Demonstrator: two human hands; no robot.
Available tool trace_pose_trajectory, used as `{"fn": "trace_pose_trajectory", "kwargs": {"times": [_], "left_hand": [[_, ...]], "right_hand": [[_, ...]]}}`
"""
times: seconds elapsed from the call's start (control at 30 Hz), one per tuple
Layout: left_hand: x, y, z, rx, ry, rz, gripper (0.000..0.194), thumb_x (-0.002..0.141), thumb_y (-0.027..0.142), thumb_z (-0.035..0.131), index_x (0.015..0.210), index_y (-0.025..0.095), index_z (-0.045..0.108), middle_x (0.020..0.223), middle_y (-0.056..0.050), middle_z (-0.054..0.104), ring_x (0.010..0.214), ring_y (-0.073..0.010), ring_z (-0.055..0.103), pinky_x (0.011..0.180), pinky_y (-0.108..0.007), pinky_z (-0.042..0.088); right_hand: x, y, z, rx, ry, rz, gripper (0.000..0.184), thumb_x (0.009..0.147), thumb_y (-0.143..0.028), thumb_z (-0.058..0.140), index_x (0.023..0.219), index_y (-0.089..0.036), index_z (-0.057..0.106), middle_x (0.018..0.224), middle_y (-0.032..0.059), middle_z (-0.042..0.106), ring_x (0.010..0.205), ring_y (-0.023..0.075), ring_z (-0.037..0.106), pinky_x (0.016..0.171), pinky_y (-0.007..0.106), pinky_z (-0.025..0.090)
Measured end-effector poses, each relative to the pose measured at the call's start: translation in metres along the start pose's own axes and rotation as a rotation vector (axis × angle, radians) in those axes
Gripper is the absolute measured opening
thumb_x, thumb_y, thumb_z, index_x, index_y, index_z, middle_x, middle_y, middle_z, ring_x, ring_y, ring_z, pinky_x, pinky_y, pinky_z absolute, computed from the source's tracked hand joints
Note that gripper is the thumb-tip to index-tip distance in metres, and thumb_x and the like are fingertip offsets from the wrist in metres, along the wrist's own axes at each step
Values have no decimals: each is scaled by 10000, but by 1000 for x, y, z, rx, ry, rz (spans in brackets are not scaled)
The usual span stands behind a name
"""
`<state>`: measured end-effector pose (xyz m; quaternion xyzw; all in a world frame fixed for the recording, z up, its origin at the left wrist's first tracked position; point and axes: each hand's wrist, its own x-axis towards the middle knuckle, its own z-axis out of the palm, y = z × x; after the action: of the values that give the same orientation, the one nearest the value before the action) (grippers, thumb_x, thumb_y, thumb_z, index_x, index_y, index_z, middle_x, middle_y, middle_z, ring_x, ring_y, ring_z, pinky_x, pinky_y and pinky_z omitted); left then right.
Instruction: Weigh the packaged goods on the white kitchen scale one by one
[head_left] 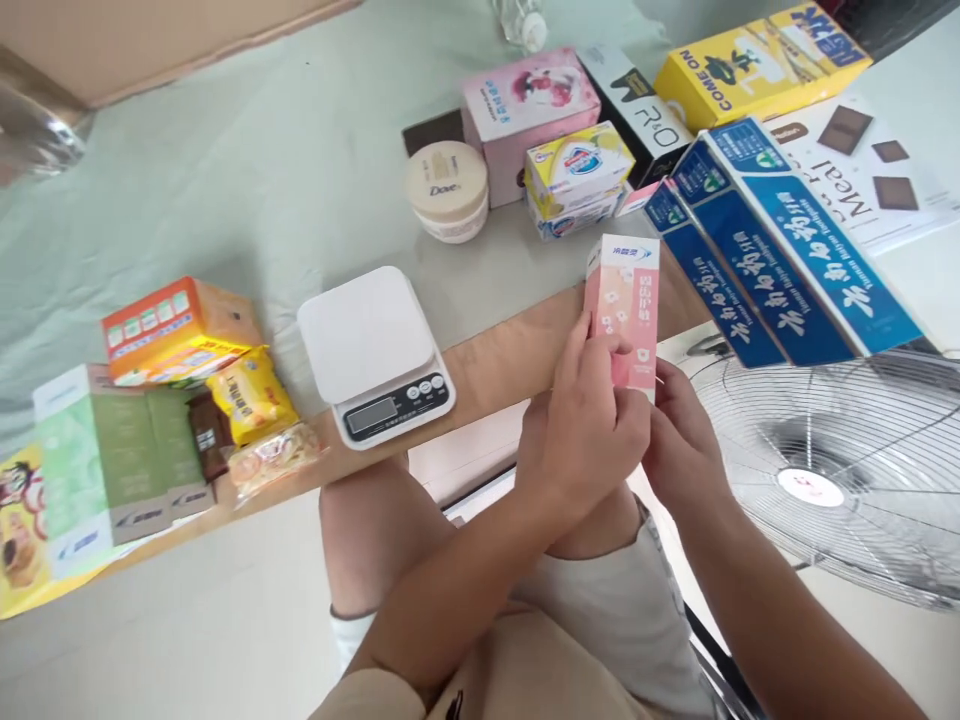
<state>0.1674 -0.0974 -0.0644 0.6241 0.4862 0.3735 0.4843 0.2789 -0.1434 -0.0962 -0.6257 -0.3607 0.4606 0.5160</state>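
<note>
A pink and white toothpaste box (pixel 634 315) stands tilted between my two hands, over the table's front edge. My left hand (pixel 596 410) has its fingers closed round the box's left side. At the lower right end of the same box, my right hand (pixel 686 435) grips with bent fingers; its fingertips are partly hidden behind the box and my left hand. To the left of my hands a white kitchen scale (pixel 375 350) rests on the table, its platform bare. I cannot read its small display.
Blue toothpaste boxes (pixel 784 240) lie at the right above a fan (pixel 817 480). Farther back are a Dove tub (pixel 448 190), yellow soap boxes (pixel 577 175), a pink box (pixel 529 110) and a yellow carton (pixel 761 62). Snack packs (pixel 251 395) and green boxes (pixel 112 455) occupy the left.
</note>
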Motion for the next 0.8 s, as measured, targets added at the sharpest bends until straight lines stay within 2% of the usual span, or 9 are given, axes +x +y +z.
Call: {"fn": "trace_pose_trajectory", "kwargs": {"times": [0.13,0.2,0.27,0.37,0.47,0.53,0.63,0.73,0.8], "left_hand": [[-31,10,-47,78,156,202,324,893,124,492,1202,218,510,1666,-213,429,1598,-302,417,1238,-563,471],[-37,11,-74,118,254,286,314,906,165,501,1214,224,500,1634,-225,437,1592,-301,420,1229,-561,477],[-37,6,-104,130,347,319,279,937,262,526,1214,243,499,1630,-215,422,1600,-312,399,1248,-569,459],[-34,-15,-149,114,432,285,278,997,452,503,1225,294,492,1621,-155,449,1611,-319,382,1274,-586,440],[-36,-40,-181,90,438,215,395,1032,608,424,1277,303,480,1578,-145,512,1592,-322,422,1271,-594,448],[-40,-51,-189,106,431,186,478,1043,642,375,1321,268,476,1590,-180,503,1563,-341,466,1249,-591,470],[-45,-54,-187,218,443,192,523,1048,609,366,1363,207,478,1592,-238,493,1561,-376,466,1180,-579,519],[-47,-51,-181,362,540,277,514,1033,567,424,1334,164,526,1510,-264,562,1576,-405,434,1163,-588,506],[-49,-53,-180,427,629,323,504,1021,553,447,1307,154,561,1488,-265,572,1521,-406,491,1164,-586,493]], "right_hand": [[-29,-31,35,-145,-151,-212,461,981,-370,649,1416,-284,521,1351,100,740,1158,237,765,912,401,682],[-33,-47,62,-272,-251,-271,507,1010,-364,596,1493,-296,459,1413,107,702,1192,257,745,942,444,672],[-29,-58,96,-433,-303,-365,512,1031,-345,516,1533,-283,431,1488,125,642,1298,290,686,1035,514,630],[-16,-56,149,-637,-297,-620,533,1044,-363,392,1545,-188,445,1591,186,541,1548,355,470,1238,640,445],[-4,-37,185,-785,-341,-736,615,1059,-382,290,1617,-134,358,1665,210,468,1630,387,351,1273,703,339],[0,-24,194,-862,-355,-775,646,1058,-392,263,1662,-162,278,1687,195,450,1644,394,327,1270,714,316],[3,-14,193,-944,-328,-809,672,1043,-428,316,1688,-259,222,1697,142,453,1659,400,292,1289,717,250],[6,-18,188,-966,-318,-767,651,1043,-399,363,1680,-341,244,1689,102,476,1651,406,311,1282,702,252],[9,-25,187,-921,-319,-764,633,1046,-402,357,1672,-355,268,1649,102,521,1624,417,361,1251,697,300]]}}
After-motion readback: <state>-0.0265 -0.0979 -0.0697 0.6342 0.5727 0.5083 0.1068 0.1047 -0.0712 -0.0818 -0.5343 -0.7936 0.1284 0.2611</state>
